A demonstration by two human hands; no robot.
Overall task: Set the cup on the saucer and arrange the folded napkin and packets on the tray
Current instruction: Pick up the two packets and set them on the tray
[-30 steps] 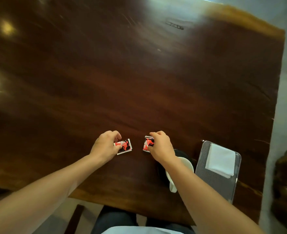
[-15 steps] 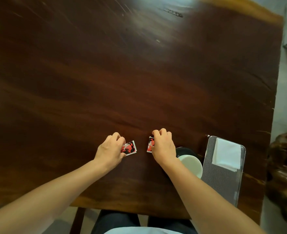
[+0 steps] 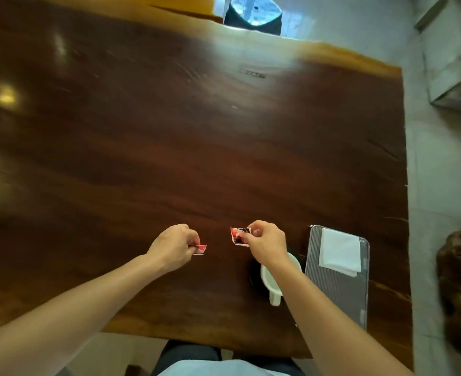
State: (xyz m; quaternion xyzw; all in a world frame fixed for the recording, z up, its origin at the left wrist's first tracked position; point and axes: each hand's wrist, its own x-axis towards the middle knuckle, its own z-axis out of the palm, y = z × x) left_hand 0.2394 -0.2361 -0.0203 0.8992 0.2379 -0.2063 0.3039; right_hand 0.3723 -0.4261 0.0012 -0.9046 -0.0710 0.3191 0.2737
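Left hand (image 3: 172,246) pinches red packet (image 3: 200,249) edge-on; right hand (image 3: 266,244) pinches red-white-black packet (image 3: 239,235).

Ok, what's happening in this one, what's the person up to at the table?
A person at a dark wooden table holds one red packet in each hand: the left hand pinches the left packet, the right hand the right packet. The white cup sits under the right forearm. A folded white napkin already lies on the grey tray; no packets are there yet.

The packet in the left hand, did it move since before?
Yes. The left hand has lifted its red packet off the table; it now shows edge-on, no closer to the tray.
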